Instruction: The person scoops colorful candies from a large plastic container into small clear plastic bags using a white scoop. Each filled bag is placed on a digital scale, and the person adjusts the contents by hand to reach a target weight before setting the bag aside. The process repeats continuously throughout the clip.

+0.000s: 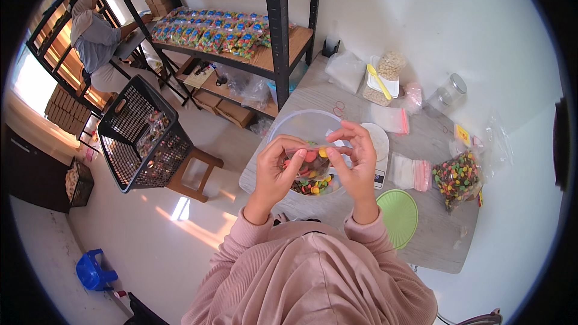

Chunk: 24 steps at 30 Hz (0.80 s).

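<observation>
Between my two hands is a small clear zip bag (311, 168) with red, yellow and dark round candies inside. My left hand (281, 167) grips its left side with the thumb in front. My right hand (354, 158) pinches the upper right edge by the zip, its forefinger raised. Right below the bag stands a translucent round tub (283, 123) with loose coloured candies (316, 187) at its bottom. A white kitchen scale (381, 142) sits just right of the tub, partly hidden by my right hand.
On the table (433, 239) lie a green lid (397, 219), packs of empty zip bags (411, 172) and a large bag of candies (457, 178). A black crate (149, 153) rests on a brown stool (198, 174) at left. Behind, a person (97, 36) sits near a shelf of filled bags (212, 31).
</observation>
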Available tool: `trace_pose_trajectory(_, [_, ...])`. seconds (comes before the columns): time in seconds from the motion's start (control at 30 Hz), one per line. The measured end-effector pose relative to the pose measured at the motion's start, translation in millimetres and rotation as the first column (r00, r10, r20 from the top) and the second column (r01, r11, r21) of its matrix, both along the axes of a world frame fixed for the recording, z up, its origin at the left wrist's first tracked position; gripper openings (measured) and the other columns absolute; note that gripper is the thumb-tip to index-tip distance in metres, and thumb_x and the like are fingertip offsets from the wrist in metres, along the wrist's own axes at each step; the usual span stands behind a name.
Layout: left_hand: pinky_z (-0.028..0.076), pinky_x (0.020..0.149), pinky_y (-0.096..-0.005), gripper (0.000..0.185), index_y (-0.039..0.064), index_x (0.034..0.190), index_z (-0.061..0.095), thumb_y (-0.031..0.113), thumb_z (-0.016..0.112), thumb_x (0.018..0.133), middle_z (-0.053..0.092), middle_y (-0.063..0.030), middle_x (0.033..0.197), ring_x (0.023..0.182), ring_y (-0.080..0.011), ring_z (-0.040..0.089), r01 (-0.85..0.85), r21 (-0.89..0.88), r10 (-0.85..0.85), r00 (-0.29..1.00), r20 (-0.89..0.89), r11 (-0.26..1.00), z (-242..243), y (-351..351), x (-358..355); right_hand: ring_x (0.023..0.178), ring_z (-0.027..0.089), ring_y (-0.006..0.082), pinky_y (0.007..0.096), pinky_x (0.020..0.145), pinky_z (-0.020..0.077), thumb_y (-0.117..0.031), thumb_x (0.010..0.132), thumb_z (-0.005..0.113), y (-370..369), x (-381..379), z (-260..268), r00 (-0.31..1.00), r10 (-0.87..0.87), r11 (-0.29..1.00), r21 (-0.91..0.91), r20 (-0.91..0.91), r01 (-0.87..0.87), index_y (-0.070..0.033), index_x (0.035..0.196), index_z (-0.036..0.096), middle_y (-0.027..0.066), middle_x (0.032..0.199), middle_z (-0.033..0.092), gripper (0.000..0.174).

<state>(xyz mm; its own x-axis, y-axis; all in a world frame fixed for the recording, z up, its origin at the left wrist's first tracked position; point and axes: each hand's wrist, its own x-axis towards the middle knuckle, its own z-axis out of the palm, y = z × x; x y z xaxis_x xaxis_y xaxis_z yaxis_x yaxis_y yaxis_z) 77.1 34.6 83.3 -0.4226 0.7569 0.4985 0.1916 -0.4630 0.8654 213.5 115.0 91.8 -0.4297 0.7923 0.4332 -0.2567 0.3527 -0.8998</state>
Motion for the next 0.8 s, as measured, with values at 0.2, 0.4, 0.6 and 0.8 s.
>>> trace_pose_trajectory(0.2, [0.048,0.071,-0.0270,0.004,-0.002,0.086,0.062,0.001,0.062,0.083,0.065,-0.0110,0.085,0.079,-0.0170,0.062,-0.114,-0.019,0.111,0.985,-0.130,0.993,-2.9,-2.1,-0.7,0.083,0.059,0.0109,0.0226,0.068,0.0497,0.002,0.080,0.065,3.2,-1.4,-3.9,0.999,0.025,0.999,0.032,0.020,-0.026,0.001,0.117,0.049,0.0063,0.088,0.062,0.040])
trace_pose_trajectory(0.4, [0.047,0.071,-0.0278,0.006,-0.001,0.084,0.063,0.005,0.062,0.083,0.066,-0.0102,0.085,0.080,-0.0178,0.062,-0.100,-0.048,0.092,0.986,-0.136,0.994,-3.7,-7.7,-9.0,0.080,0.060,0.0106,0.0228,0.069,0.0495,0.001,0.079,0.067,2.2,-1.5,-3.6,0.999,0.042,0.999,-0.008,0.019,-0.042,0.001,0.110,0.050,0.0063,0.086,0.062,0.035])
trace_pose_trajectory(0.6, [0.047,0.075,-0.0278,0.004,-0.001,0.086,0.062,0.002,0.061,0.083,0.064,-0.0101,0.089,0.082,-0.0150,0.060,-0.005,-0.107,-0.002,0.998,-0.062,0.994,-1.3,-11.5,-10.5,0.080,0.060,0.0114,0.0241,0.071,0.0489,0.003,0.079,0.066,2.8,-2.5,-2.3,0.993,0.098,0.994,0.046,0.060,-0.101,0.001,0.109,0.050,0.0060,0.087,0.062,0.035])
trace_pose_trajectory(0.8, [0.048,0.071,-0.0261,0.005,-0.001,0.085,0.062,0.000,0.064,0.080,0.064,-0.0092,0.088,0.080,-0.0142,0.060,-0.018,-0.103,0.009,0.997,-0.082,0.994,1.9,-11.5,-5.9,0.083,0.059,0.0111,0.0246,0.072,0.0478,0.004,0.079,0.064,-1.0,-8.0,-3.5,0.990,0.122,0.988,0.083,0.073,-0.127,0.001,0.117,0.048,0.0061,0.088,0.061,0.041])
